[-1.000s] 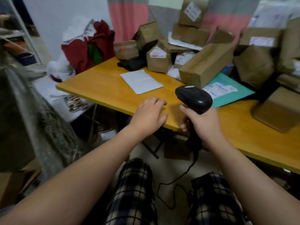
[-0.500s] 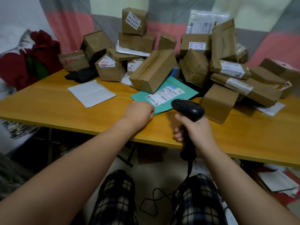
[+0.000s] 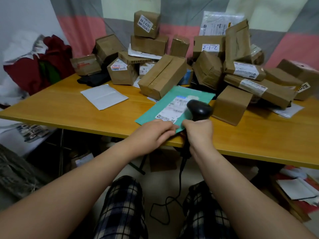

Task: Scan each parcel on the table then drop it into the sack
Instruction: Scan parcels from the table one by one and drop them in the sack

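Observation:
A flat green parcel (image 3: 160, 107) with a white label lies at the near edge of the wooden table (image 3: 69, 107). My left hand (image 3: 151, 133) pinches its near corner, which juts over the edge. My right hand (image 3: 198, 133) grips the handle of a black barcode scanner (image 3: 199, 109), whose head sits just above the label's right side. Behind stands a pile of several brown cardboard parcels (image 3: 162, 75). The grey sack (image 3: 12, 173) shows only at the lower left edge.
A white padded envelope (image 3: 104, 96) lies on the table's left part. A brown box (image 3: 231, 104) stands right of the scanner. A red and white bag (image 3: 34, 66) sits beyond the table's left end. The scanner's cable (image 3: 172, 200) hangs between my knees.
My left hand has taken the green parcel's corner and pulled it toward the table's near edge. The scanner has moved over the label. The view has swung right, away from the sack.

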